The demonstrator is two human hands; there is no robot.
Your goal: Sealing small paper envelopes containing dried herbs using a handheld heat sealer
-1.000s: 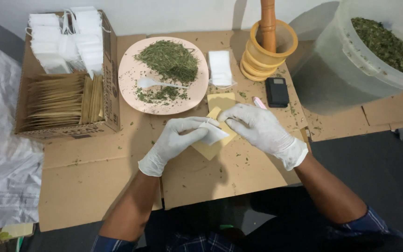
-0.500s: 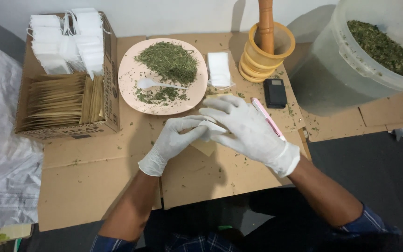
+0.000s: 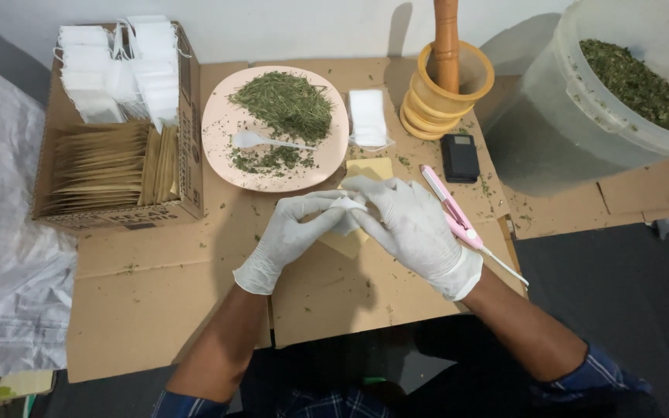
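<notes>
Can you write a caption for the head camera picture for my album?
Two gloved hands, left and right, pinch a small white bag beside a pink plate of dried green herbs.

Cardboard-covered table [image 3: 156, 310] with plate [image 3: 218, 147], mortar [image 3: 427, 108]

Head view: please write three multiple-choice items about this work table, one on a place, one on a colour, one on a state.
1. Where does the white spoon lie?
A. on the pink plate
B. inside the cardboard box
C. in the mortar

2. What colour is the mortar that holds the pestle?
A. blue
B. yellow
C. black

3. What holds the small white bag?
A. nothing; it lies free on the cardboard
B. the right hand alone
C. the left hand and the right hand together

Key: 1 A, the spoon rests on the plate beside the herbs. 2 B, the mortar is yellow. 3 C, fingers of both gloved hands meet on the bag.
</notes>
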